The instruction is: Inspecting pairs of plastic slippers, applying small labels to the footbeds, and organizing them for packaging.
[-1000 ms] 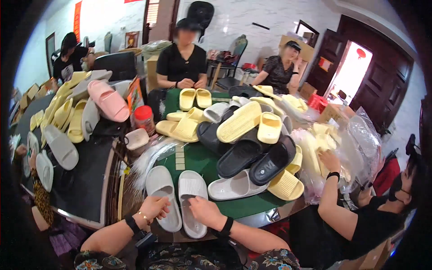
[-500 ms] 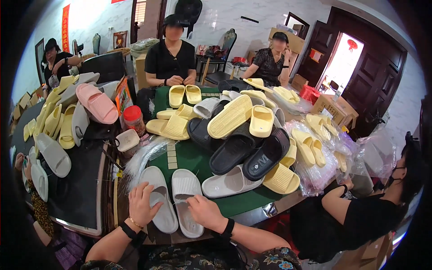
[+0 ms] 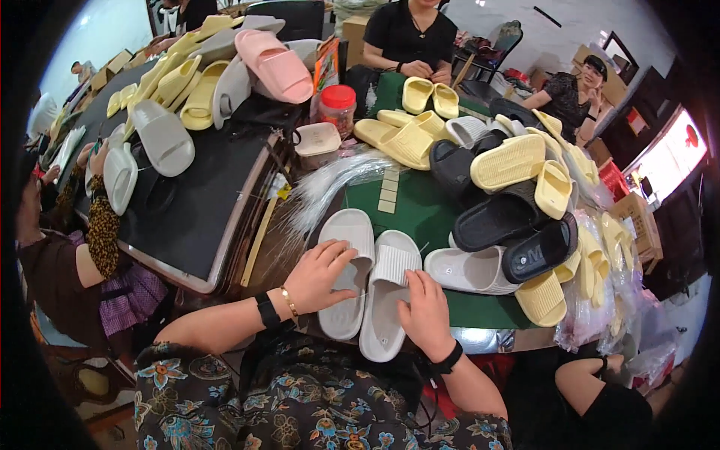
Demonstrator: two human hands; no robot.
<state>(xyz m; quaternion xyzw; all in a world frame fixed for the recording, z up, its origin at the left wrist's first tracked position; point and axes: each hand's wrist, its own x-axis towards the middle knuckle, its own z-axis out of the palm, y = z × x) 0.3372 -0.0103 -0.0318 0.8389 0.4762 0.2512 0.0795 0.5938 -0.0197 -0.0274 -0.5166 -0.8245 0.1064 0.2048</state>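
Note:
A pair of light grey slides lies side by side at the table's front edge, toes away from me. On the left slide (image 3: 341, 319), my left hand (image 3: 330, 271) rests with fingers stretched over the strap and the thumb apart. Beside the right slide (image 3: 381, 324), my right hand (image 3: 429, 313) touches the outer edge near its ribbed strap, fingers spread and slightly bent. The slides touch along their inner sides. Near my left thumb a thin clear strand shows; whether it is pinched is hard to see. A bundle of clear plastic strands (image 3: 326, 187) spreads beyond the slides.
Yellow, black and grey slides (image 3: 510, 163) are heaped to the right, beside plastic bags (image 3: 585, 307). A red-lidded jar (image 3: 337, 111) and a white tub (image 3: 317, 142) stand beyond the strands. More slides, one pink (image 3: 274, 66), pile on the left table. Other people sit around.
My view has swung left. The two slides have come together at their inner sides. My right hand has gone from a closed shape at the strap to spread fingers on the outer edge.

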